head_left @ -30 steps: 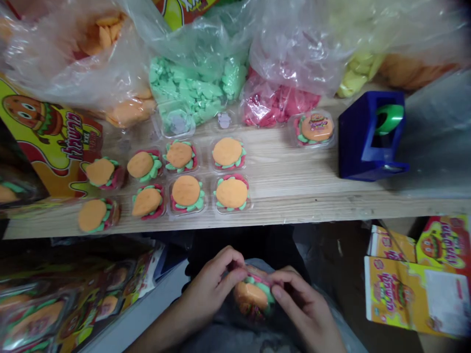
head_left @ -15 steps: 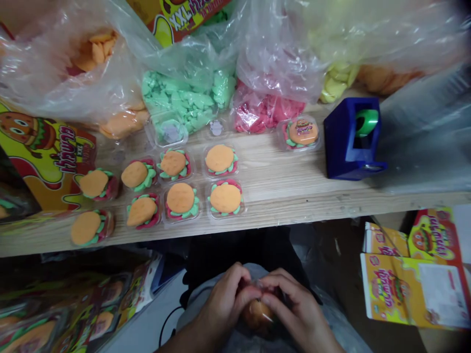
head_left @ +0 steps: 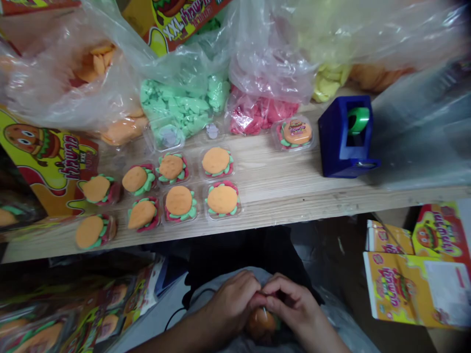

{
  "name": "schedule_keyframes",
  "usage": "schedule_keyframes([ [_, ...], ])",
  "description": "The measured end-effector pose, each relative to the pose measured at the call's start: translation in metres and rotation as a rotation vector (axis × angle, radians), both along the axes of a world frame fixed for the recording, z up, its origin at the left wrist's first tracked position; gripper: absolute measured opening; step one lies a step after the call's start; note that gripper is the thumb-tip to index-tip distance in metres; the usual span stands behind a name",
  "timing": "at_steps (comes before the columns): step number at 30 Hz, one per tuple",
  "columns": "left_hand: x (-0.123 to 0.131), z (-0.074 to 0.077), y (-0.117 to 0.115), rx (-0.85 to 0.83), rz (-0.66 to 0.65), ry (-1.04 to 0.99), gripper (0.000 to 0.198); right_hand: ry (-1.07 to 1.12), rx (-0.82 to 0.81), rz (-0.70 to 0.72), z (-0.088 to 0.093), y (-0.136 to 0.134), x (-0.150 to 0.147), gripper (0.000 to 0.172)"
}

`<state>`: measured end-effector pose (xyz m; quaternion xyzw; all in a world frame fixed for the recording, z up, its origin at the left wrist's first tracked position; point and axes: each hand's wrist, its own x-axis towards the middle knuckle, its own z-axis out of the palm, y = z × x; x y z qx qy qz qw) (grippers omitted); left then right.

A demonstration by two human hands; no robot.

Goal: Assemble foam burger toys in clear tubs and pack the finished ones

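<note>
Over my lap, a gummy burger in a clear plastic pack sits below my fingertips, its orange bun showing through the shiny plastic. My left hand is closed, thumb and fingers pinching the pack's upper edge. From the other side my right hand pinches the same edge, fingers curled. The exact spot they grip is partly hidden by the fingers. On the wooden table beyond, several gummy burgers sit in open clear trays. A closed pack with a printed label lies near the blue tape dispenser.
Along the back are plastic bags of green pieces, red pieces and orange pieces. Printed boxes stand at left; flattened cartons lie low at right. The table's front edge runs between the trays and my lap.
Both hands stay on the burger pack; the left has turned, its back now more toward the camera, and the fingertips are closer together. The view has shifted slightly.
</note>
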<state>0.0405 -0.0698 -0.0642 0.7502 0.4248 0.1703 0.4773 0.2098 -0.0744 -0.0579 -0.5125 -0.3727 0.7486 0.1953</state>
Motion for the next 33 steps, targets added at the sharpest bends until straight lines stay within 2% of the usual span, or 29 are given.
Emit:
schedule_keyframes([
  [2,0.002,-0.001,-0.001,-0.003,-0.014,0.002,0.039,0.026,-0.029,-0.008,-0.003,-0.001,0.001,0.016],
  [5,0.004,0.002,-0.001,-0.105,-0.008,0.019,0.040,-0.029,0.020,0.010,-0.005,-0.004,0.005,0.015],
  [9,-0.001,0.018,0.001,-0.318,0.056,0.038,0.030,0.005,0.064,0.023,0.002,0.000,0.011,0.010],
  [11,-0.005,0.026,0.003,-0.375,0.036,0.031,0.021,0.024,0.060,0.070,0.009,0.006,0.013,0.007],
  [14,-0.008,0.029,0.003,-0.354,-0.005,0.002,0.014,-0.015,0.071,0.128,0.017,0.011,0.013,0.004],
  [17,-0.005,0.023,0.001,-0.324,-0.010,-0.012,0.015,-0.098,0.062,0.108,0.018,0.009,0.011,0.006],
  [22,-0.003,0.022,0.002,-0.387,-0.044,-0.020,0.014,-0.008,-0.136,-0.016,0.015,0.005,0.011,0.009],
  [28,-0.003,0.031,0.012,-0.528,-0.080,-0.014,0.013,0.185,-0.311,-0.005,0.010,0.011,0.018,0.016],
  [30,-0.001,0.031,0.018,-0.563,-0.043,-0.017,0.013,0.205,-0.298,-0.006,0.008,0.016,0.021,0.015],
  [33,0.002,0.038,0.034,-0.593,0.067,-0.030,0.012,0.166,-0.123,-0.070,0.013,0.025,0.024,0.011],
])
